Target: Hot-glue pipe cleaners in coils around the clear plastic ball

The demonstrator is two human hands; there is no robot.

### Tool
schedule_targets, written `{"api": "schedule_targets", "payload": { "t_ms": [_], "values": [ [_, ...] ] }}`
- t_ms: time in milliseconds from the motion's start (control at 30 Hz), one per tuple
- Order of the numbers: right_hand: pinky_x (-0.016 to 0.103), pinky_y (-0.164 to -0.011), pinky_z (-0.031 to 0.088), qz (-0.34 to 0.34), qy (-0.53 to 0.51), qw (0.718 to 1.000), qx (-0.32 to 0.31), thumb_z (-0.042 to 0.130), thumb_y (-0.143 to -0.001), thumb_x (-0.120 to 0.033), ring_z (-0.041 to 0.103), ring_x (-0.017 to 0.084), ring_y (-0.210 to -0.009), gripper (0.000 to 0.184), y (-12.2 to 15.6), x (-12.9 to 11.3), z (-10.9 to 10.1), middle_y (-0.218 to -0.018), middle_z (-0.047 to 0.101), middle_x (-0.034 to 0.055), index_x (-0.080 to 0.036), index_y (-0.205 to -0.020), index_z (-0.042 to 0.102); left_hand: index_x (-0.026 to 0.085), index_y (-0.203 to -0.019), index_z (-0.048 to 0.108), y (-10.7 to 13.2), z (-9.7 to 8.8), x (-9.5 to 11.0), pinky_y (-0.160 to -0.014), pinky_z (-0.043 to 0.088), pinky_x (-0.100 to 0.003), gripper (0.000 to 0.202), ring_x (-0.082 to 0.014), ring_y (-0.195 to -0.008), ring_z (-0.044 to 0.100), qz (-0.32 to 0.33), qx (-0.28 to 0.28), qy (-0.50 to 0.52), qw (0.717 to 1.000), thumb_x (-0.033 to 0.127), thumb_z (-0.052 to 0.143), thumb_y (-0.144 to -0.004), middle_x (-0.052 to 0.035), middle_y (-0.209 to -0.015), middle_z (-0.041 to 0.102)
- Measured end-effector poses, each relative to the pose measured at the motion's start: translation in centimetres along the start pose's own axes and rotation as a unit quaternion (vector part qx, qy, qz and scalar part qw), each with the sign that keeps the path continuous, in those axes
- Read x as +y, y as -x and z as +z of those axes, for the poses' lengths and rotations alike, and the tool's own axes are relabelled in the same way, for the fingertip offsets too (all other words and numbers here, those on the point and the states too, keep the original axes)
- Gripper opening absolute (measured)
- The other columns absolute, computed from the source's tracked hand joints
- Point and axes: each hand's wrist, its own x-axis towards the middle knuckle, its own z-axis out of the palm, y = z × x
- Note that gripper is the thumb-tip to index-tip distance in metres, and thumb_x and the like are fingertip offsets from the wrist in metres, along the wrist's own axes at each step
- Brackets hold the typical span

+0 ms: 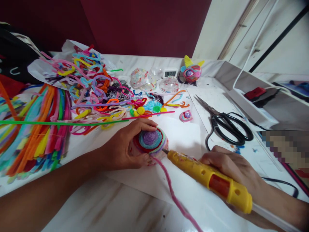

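Observation:
My left hand is closed around a clear dome whose top is covered by coiled pipe cleaner in purple, blue, red and green rings. A pink pipe cleaner trails from the dome's lower edge, near my left thumb, toward the bottom of the view. In my right hand is a yellow hot glue gun, with a clear glue stick coming out of its back end. The gun's nozzle points at the right side of the dome, touching it or very close; I cannot tell which.
Bundled pipe cleaners lie at left, with a tangled heap behind them. Black-handled scissors lie at right. Clear domes, a small clock and a decorated ball stand at the back. A power strip is at right.

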Motion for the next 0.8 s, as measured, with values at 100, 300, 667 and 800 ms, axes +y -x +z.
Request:
{"api": "schedule_targets", "payload": {
  "t_ms": [100, 300, 667, 800],
  "values": [
    [0.031, -0.061, 0.042, 0.0, -0.03, 0.999, -0.018, 0.049, -0.097, -0.025, 0.052, 0.013, -0.054, 0.011, 0.18, -0.23, 0.18, -0.069, 0.058, -0.0032, -0.02, -0.105, 0.045, 0.025, -0.123, 0.053, -0.03, 0.0, 0.08, -0.106, 0.046, -0.042, 0.056, -0.0304, -0.126, 0.054, -0.004, -0.002, 0.001, 1.0, 0.024, 0.076, -0.071, -0.0104, -0.131, 0.057],
    [0.031, -0.061, 0.04, 0.011, -0.017, 1.0, -0.009, 0.043, -0.101, -0.024, 0.052, 0.013, -0.054, 0.007, 0.5, -0.07, 0.22, -0.069, 0.058, -0.0042, -0.02, -0.105, 0.045, 0.025, -0.124, 0.053, -0.1, 0.0, 0.17, -0.106, 0.046, -0.041, 0.056, -0.0297, -0.126, 0.054, -0.002, -0.004, 0.006, 1.0, 0.024, 0.076, -0.072, -0.01, -0.131, 0.057],
    [0.033, -0.057, 0.046, 0.062, 0.063, 0.996, 0.001, 0.048, -0.092, -0.022, 0.057, 0.015, -0.052, 0.015, 0.58, 0.25, -0.04, -0.072, 0.062, -0.0017, -0.026, -0.106, 0.043, 0.026, -0.125, 0.053, 0.09, -0.07, 0.05, -0.107, 0.045, -0.04, 0.058, -0.0292, -0.127, 0.053, -0.007, -0.007, 0.002, 1.0, 0.024, 0.078, -0.072, -0.0087, -0.132, 0.057],
    [0.032, -0.056, 0.047, 0.059, 0.079, 0.995, -0.018, 0.052, -0.089, -0.022, 0.058, 0.016, -0.056, 0.021, 0.72, 0.35, -0.15, -0.076, 0.062, -0.0011, -0.026, -0.107, 0.041, 0.025, -0.124, 0.053, 0.04, -0.09, 0.18, -0.106, 0.045, -0.041, 0.058, -0.0296, -0.127, 0.054, -0.007, -0.006, 0.004, 1.0, 0.024, 0.078, -0.072, -0.0094, -0.132, 0.057]
  ]
}}
